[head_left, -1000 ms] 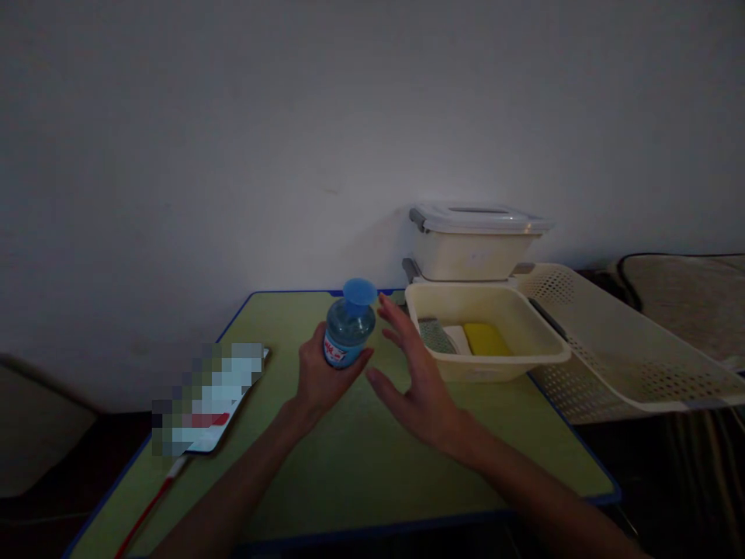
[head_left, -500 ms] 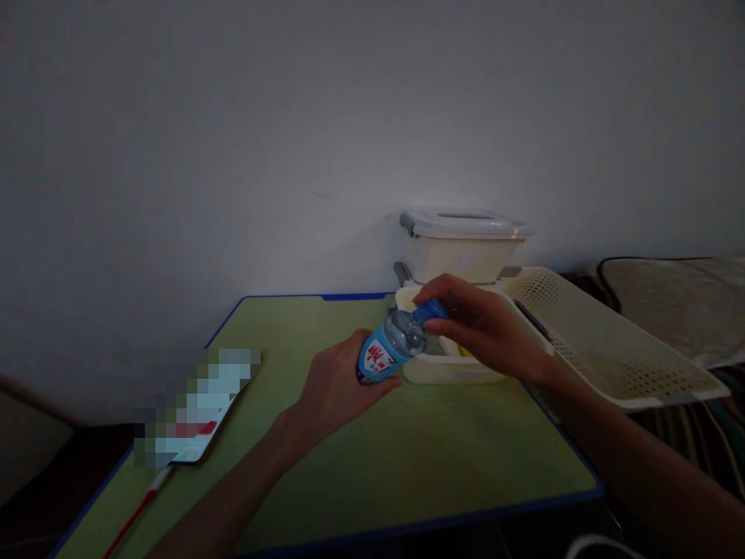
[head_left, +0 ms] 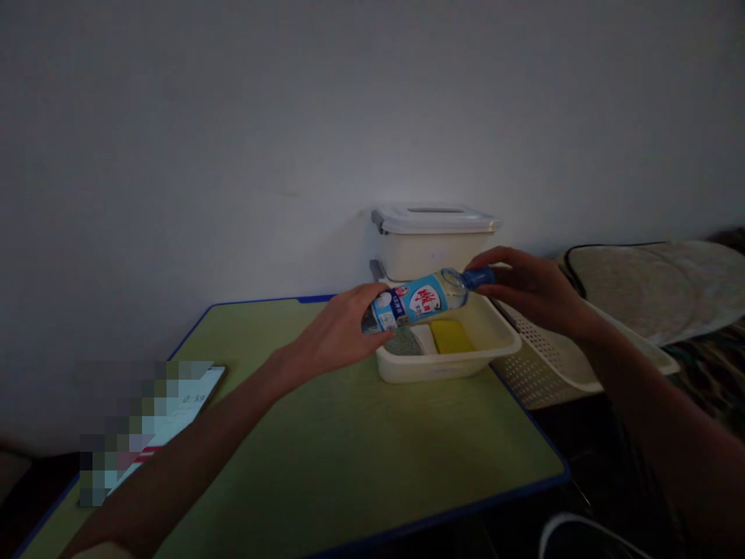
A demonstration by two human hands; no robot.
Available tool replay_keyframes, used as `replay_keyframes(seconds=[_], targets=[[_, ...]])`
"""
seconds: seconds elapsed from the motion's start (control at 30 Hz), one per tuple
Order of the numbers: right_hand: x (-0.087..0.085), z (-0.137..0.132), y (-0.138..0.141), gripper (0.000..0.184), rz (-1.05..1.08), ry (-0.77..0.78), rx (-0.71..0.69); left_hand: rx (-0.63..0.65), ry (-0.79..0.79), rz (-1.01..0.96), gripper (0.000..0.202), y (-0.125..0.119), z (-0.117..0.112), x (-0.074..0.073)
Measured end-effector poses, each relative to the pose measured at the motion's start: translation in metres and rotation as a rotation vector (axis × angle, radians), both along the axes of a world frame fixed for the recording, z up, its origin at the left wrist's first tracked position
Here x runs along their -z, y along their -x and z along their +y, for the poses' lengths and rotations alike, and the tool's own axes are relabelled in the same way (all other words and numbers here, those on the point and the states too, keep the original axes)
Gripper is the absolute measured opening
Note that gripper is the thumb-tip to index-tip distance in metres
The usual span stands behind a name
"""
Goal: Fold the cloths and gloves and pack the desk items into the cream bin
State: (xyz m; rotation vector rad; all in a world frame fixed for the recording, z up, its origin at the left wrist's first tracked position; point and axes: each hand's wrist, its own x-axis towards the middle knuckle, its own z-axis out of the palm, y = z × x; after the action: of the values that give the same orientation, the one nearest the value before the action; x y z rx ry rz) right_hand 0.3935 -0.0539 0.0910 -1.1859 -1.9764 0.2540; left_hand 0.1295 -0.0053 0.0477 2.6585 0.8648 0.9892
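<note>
A clear dish soap bottle (head_left: 427,300) with a blue label lies tilted on its side in the air, its blue cap pointing right. My left hand (head_left: 343,326) is closed around its base. The fingers of my right hand (head_left: 518,283) pinch the blue cap (head_left: 479,279). Beneath the bottle stands an open cream tub (head_left: 448,370) holding a yellow sponge (head_left: 452,337) and a grey-green scouring pad (head_left: 406,342), partly hidden by the bottle and my left hand.
Behind the tub is a lidded cream box (head_left: 434,252) against the wall. A perforated cream basket (head_left: 544,365) sits right of the table (head_left: 326,466). A phone (head_left: 174,415), partly blurred out, lies at the left edge. A cushion (head_left: 657,287) is at far right.
The bottle has tipped from a slant to nearly level, its cap swinging right. Both hands stay on it and have moved up a little. More of the sponge and pad shows.
</note>
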Motion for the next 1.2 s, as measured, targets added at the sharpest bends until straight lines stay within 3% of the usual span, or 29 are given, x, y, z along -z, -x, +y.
replay_keyframes(seconds=[0.2,0.4,0.57,0.77,0.97,1.2], targets=[[0.008,0.010,-0.032,0.024,-0.578,-0.037,0.072,0.151,0.169,0.159,0.052,-0.031,0.038,0.006],[0.037,0.027,-0.048,0.020,-0.750,0.101,0.140,0.189,0.156,0.320,0.046,-0.058,0.060,0.020],[0.062,0.034,-0.053,0.015,-0.782,0.170,0.134,0.169,0.061,0.515,0.041,-0.072,0.060,0.027],[0.073,0.036,-0.047,0.014,-0.977,0.133,0.187,0.129,0.044,0.697,0.028,-0.083,0.059,0.035],[0.081,0.039,-0.039,0.018,-1.170,0.097,0.254,0.137,0.142,0.846,0.038,-0.091,0.060,0.036],[0.085,0.041,-0.033,0.014,-1.258,0.105,0.289,0.100,0.287,1.006,0.047,-0.099,0.049,0.026]])
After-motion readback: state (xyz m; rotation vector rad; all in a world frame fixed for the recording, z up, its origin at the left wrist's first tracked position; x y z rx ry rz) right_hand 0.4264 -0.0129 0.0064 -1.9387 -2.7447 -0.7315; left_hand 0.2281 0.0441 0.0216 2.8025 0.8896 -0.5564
